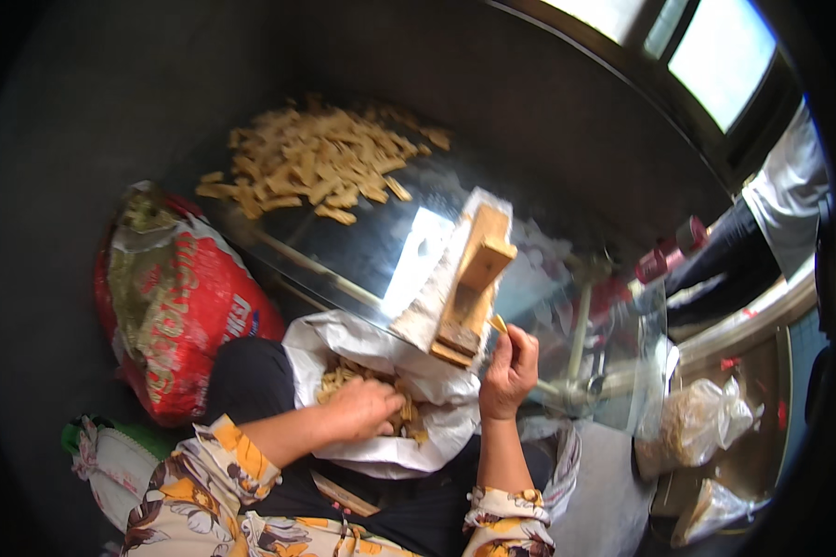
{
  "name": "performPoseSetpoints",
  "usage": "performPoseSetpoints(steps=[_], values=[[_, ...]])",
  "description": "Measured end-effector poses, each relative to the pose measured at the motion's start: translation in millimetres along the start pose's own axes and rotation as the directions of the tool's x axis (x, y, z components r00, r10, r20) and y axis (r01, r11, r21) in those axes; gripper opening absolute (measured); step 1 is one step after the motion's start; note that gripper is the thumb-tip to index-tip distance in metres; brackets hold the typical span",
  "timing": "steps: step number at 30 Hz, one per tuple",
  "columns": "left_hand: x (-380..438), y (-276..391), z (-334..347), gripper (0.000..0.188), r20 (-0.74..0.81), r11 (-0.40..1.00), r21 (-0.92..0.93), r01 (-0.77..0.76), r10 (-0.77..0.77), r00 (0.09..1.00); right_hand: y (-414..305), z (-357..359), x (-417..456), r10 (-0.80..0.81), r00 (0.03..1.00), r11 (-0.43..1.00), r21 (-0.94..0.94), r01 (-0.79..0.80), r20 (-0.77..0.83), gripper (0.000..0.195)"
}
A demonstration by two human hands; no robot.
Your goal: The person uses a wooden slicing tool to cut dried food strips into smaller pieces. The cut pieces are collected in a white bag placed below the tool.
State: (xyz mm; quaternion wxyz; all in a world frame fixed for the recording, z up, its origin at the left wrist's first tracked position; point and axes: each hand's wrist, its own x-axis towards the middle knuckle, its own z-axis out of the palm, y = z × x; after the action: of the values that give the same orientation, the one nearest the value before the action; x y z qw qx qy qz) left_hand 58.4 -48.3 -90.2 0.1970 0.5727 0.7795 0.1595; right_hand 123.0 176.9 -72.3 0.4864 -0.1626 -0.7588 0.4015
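My left hand [366, 409] reaches into an open white woven sack [435, 435] on my lap. Its fingers rest among dried tan pieces [338, 376] there, and whether they grip one is hidden. Between thumb and fingers, my right hand [512, 365] pinches a small yellowish piece [498, 324], just right of a wooden block tool [468, 299]. That tool has an upright wooden part on a long base and lies on a pale fuzzy cloth [428, 306] at the glass table's near edge.
A heap of tan slices [313, 160] covers the far left of the glass table [348, 261]. A red printed bag [202, 313] stands at the left. A pink bottle [658, 261] is near the right edge, with filled plastic bags [700, 421] below. Another person [745, 230] stands at far right.
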Motion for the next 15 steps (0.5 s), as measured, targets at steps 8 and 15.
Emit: performPoseSetpoints(steps=[8,15], values=[[-40.6,-2.3,35.6,0.023,0.229,0.994,-0.097,0.053,-0.029,0.973,-61.7,5.2,-46.1,-0.021,0.937,0.982,0.183,-0.046,0.348,0.007],[-7.6,-14.8,58.5,0.022,0.249,0.985,-0.165,0.055,-0.012,0.968,-127.9,55.0,-32.0,0.456,0.402,0.644,0.017,-0.765,0.794,0.026]])
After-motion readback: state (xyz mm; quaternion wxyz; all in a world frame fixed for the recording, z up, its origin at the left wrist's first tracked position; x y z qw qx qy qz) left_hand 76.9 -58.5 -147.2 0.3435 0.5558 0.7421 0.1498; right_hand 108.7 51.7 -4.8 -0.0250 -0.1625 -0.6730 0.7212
